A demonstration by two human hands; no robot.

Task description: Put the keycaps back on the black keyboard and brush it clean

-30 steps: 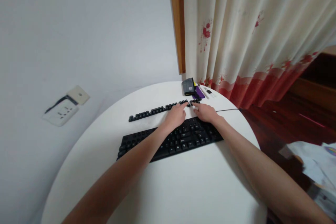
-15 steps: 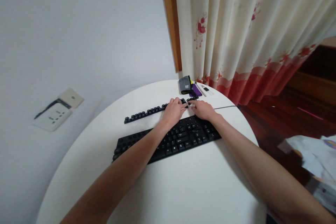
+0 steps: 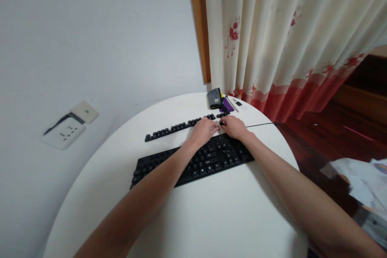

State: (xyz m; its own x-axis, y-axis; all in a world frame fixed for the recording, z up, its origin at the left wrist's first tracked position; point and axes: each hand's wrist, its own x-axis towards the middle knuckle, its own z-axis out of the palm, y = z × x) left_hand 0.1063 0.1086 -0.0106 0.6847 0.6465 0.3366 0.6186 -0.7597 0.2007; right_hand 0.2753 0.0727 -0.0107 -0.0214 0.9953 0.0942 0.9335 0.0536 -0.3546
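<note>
A black keyboard [image 3: 169, 165] lies across a round white table [image 3: 211, 217]. Behind it runs a row of loose black keycaps [image 3: 172, 128]. My left hand [image 3: 203, 130] and my right hand [image 3: 234, 126] meet over the keyboard's far right edge, fingertips almost touching at the right end of the keycap row. Both hands have curled fingers pinched toward a small dark piece between them, probably a keycap; it is too small to name for sure.
A grey pouch [image 3: 214, 98], a purple item [image 3: 227, 105] and small white pieces lie at the table's far edge by the curtain [image 3: 287, 40]. A thin cable [image 3: 260, 125] runs right off the table. A wall socket [image 3: 63, 133] sits at left.
Both hands have drawn slightly closer together at the right end of the keycap row. The view has shifted a little.
</note>
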